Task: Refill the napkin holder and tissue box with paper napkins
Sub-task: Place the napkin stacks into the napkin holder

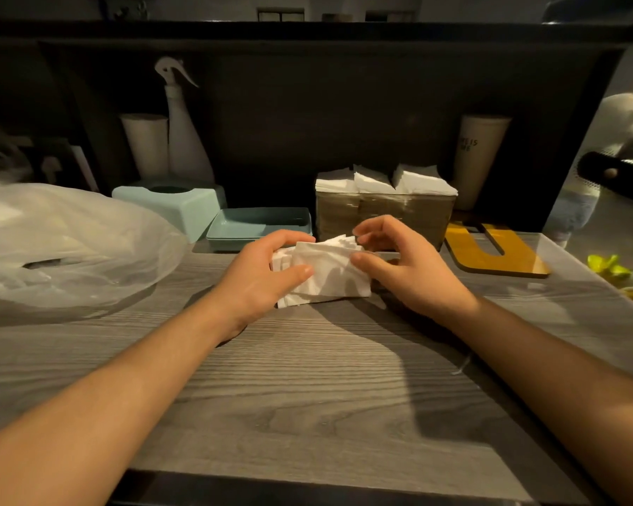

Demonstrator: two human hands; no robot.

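The left hand (267,272) grips a stack of napkins (326,275) on the table (307,378); the right hand (395,261) pinches its far end. Light, soft and floppy, it wants holding at both ends. The napkin holder (384,217) behind looks full; the tissue box (176,204) sits left.

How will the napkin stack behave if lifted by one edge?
The napkin stack likely flops and fans apart: its sheets already splay at the top edge between the left hand and right hand. Probably light, easily creased; its front sheet looks wrinkled.
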